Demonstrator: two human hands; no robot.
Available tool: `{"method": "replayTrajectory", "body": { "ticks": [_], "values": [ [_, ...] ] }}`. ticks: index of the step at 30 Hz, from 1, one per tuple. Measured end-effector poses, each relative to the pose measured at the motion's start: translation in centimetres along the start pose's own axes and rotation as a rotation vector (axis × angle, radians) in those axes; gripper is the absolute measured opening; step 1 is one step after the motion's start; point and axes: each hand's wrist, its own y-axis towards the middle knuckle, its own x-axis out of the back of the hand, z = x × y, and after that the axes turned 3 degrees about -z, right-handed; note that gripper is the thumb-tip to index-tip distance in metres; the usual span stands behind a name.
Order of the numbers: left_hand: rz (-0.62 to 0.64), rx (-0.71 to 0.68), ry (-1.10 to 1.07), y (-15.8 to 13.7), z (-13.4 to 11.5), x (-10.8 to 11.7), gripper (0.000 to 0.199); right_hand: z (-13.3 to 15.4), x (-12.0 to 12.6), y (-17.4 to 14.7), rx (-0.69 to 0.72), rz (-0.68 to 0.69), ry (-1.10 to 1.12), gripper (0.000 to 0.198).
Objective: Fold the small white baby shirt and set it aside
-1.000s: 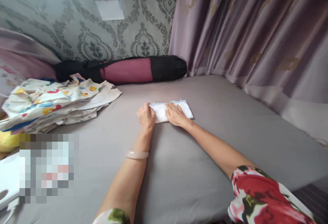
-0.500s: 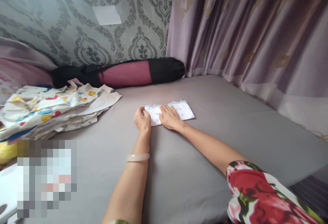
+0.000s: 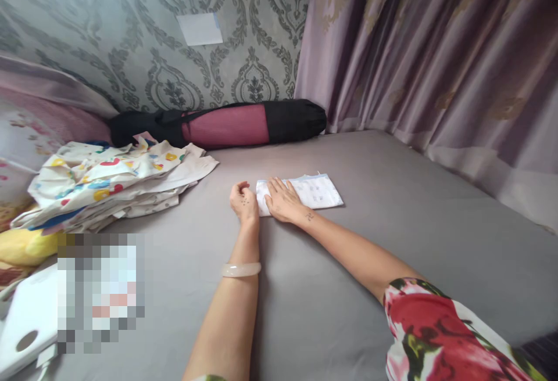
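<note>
Right hand [image 3: 282, 201] flat on folded cloth [image 3: 305, 191] — left hand [image 3: 243, 202] beside.

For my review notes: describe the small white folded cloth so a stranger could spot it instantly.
On the grey bed, look mid-sheet, in front of the black-and-maroon roll bag by the wall. The small white folded cloth lies flat under the right hand. Unlike the colourful printed pile at left, it is plain, faintly dotted.

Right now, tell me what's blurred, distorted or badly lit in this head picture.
Head view: a pixelated block masks the lower left; wide-angle stretch enlarges the floral sleeve at the edge; soft, even light, no glare; the folded white cloth under the right hand stays sharp.
</note>
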Motion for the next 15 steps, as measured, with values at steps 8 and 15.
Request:
{"method": "replayTrajectory", "body": {
  "ticks": [8,15],
  "values": [
    [-0.079,0.363,-0.345,0.9,-0.5,0.1,0.021,0.4,-1.2,0.1,0.003,-0.006,-0.023,0.059],
    [-0.084,0.399,-0.369,1.2,-0.5,0.4,0.019,0.4,-0.9,0.5,-0.002,0.034,-0.003,0.06]
  ]
}}
